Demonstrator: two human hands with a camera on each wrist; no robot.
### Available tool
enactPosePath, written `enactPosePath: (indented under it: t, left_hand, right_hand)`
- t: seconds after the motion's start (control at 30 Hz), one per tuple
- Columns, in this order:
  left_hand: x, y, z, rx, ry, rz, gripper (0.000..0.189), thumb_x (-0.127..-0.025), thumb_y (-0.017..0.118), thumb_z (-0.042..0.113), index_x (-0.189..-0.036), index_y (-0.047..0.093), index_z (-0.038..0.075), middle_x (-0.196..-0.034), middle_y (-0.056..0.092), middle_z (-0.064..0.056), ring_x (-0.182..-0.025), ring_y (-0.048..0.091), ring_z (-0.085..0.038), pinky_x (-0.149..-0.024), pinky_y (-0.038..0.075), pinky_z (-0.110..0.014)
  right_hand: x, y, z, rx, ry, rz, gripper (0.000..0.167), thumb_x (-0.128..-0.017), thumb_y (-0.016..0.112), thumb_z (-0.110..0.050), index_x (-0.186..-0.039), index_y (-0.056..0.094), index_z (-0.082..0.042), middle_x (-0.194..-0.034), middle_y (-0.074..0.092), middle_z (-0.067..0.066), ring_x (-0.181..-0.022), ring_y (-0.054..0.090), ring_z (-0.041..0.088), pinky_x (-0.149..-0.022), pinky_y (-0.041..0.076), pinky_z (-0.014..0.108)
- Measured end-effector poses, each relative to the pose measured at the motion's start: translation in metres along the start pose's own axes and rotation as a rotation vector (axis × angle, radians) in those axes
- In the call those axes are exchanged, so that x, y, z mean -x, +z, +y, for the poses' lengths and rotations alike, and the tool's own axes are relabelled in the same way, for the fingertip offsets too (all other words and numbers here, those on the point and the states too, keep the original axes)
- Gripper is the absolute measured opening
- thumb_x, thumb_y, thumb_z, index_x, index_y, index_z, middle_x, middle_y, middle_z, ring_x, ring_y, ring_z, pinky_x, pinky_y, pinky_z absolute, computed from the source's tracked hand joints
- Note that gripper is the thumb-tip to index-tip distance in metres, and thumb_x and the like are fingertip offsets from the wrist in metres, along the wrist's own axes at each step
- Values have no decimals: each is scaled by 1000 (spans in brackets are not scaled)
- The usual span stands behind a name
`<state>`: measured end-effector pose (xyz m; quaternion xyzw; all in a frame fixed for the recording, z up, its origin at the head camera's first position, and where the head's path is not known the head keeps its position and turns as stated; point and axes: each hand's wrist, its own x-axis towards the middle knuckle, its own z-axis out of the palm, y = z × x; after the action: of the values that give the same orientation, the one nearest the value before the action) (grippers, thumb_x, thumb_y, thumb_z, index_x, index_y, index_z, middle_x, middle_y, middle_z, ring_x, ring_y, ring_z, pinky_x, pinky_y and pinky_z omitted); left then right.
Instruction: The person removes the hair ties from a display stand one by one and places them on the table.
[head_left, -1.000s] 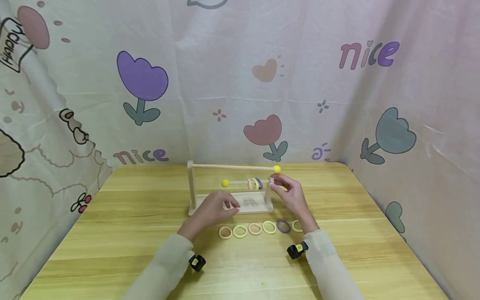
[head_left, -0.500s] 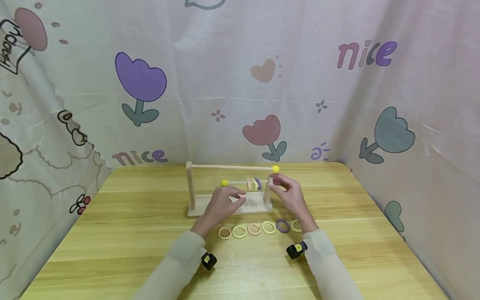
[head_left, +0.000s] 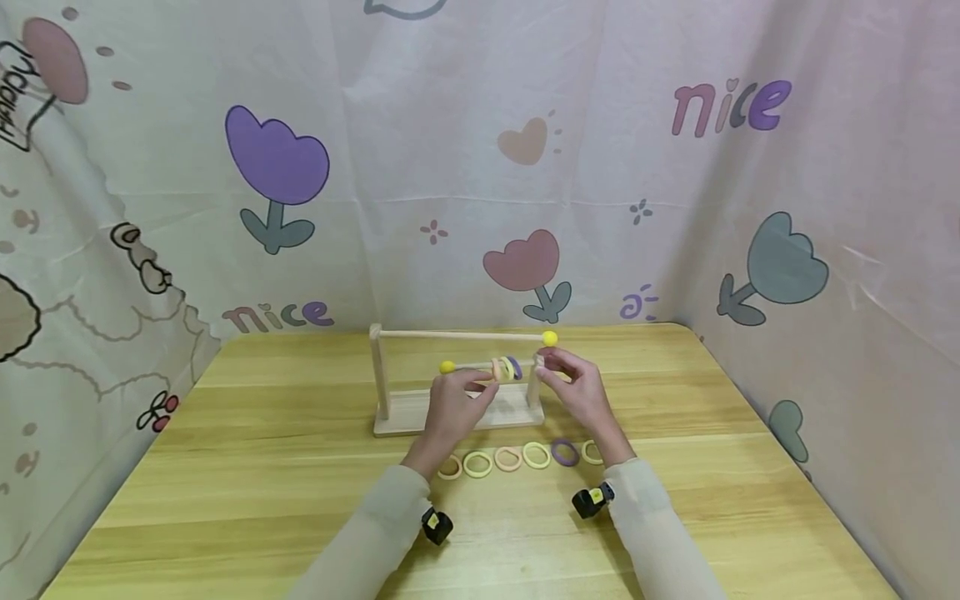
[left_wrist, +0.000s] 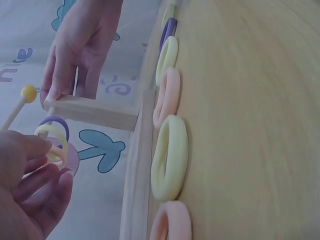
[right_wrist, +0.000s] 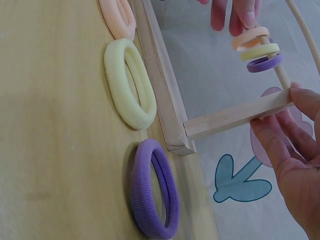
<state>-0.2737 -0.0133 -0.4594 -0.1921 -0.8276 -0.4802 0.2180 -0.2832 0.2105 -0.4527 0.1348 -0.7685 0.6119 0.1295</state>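
In the head view, the left wrist partly covers the leftmost peach ring (head_left: 452, 478) on the desk (head_left: 225, 500), and the right wrist cuts off the last yellow ring (head_left: 585, 457). The left hand (head_left: 459, 408) bends its fingers at the threaded peach ring (right_wrist: 250, 36) on the lower rod (right_wrist: 282, 77); whether they grip it, I cannot tell. The right hand (head_left: 577, 383) pinches the short post (right_wrist: 237, 116) near its top.

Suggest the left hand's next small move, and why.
Probably have the left hand nudge the peach fabric ring on the lower round wooden rod toward the short square wooden post: left fingertips are at that ring, the right hand grips the post, and bare rod shows beside it.
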Motion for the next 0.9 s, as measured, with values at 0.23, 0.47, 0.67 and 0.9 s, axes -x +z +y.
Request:
enactPosePath:
  t: [0.23, 0.47, 0.67, 0.9]
  left_hand:
    - [0, 5, 4, -1, -40, 28, 14, -86, 83, 9, -97, 82, 3, -100, 80, -14, -70, 78, -24, -64, 66, -28]
    - [-2, 7, 5, 5, -48, 45, 8, -88, 80, 8, -95, 82, 3, -97, 81, -13, -67, 77, -22, -62, 65, -27]
    - [-3, 6, 4, 1, -53, 34, 7, -88, 80, 7, -94, 82, 3, -93, 81, -12, -66, 75, -20, -61, 63, -24]
    - [-2, -4, 4, -16, -55, 4, 8, -89, 78, 6, -95, 80, 2, -90, 80, -12, -64, 72, -17, -57, 59, -19]
  right_hand:
    - [-2, 0, 5, -7, -3, 8, 33, -94, 72, 1, -126, 67, 8, -129, 67, 29, -101, 65, -2, -87, 58, 11]
    - [-2, 0, 6, -17, -29, 9, 33, -94, 74, -4, -125, 68, 7, -127, 68, 29, -101, 66, -2, -88, 59, 14]
    - [-1, 0, 7, -20, -28, 7, 33, -94, 73, -3, -125, 68, 7, -128, 67, 30, -101, 66, -2, -86, 60, 14]
    - [-1, 0, 7, -8, -29, 14, 32, -93, 74, -2, -124, 68, 8, -127, 68, 30, -99, 65, -3, -86, 60, 13]
